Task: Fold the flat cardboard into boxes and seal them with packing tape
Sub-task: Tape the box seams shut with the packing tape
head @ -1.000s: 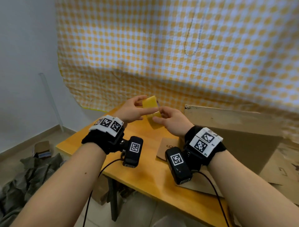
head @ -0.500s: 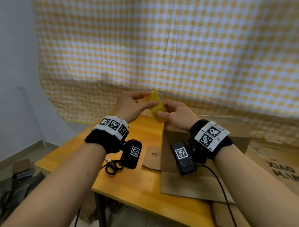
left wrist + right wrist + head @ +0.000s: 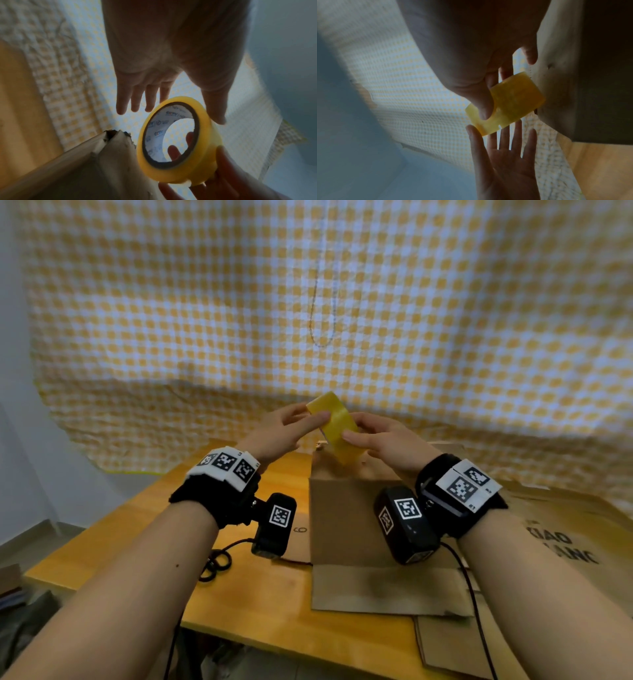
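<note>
A yellow roll of packing tape is held in the air just above the top edge of an upright brown cardboard box on the wooden table. My right hand grips the roll, thumb on its outer face and fingers through the core. My left hand has straight, spread fingers, and its thumb tip touches the roll's outer face. The box's torn top corner sits right beside the roll.
One box flap lies flat on the table toward me. More flat printed cardboard lies to the right, and a small piece lies left of the box. A yellow checked cloth hangs behind. A cable loop rests near the table's front edge.
Both hands carried the tape roll to the right, from over the bare table to above the box's top edge. The view has swung right and the box now stands in front of me.
</note>
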